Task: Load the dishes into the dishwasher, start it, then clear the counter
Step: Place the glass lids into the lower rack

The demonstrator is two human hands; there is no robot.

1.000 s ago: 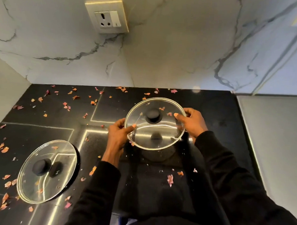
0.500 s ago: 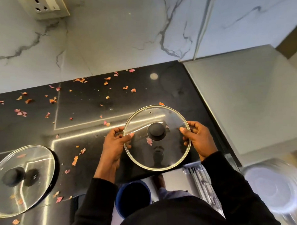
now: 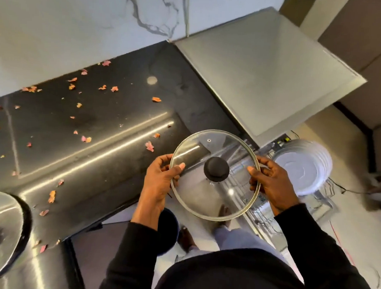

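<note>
Both hands grip the glass lid (image 3: 209, 194) by its rim, left hand (image 3: 160, 182) at nine o'clock, right hand (image 3: 270, 186) at three, fingers curled round it, just past the tabletop (image 3: 99, 141) edge. Best lowered upright beside the plates (image 3: 303, 167) at three o'clock, I judge.

Open floor (image 3: 203, 232) lay beneath the round glass lid (image 3: 205, 201); stacked white plates (image 3: 301, 169) in a wire rack (image 3: 327, 192) obstructed right, glossy black counter (image 3: 99, 141) left.
</note>
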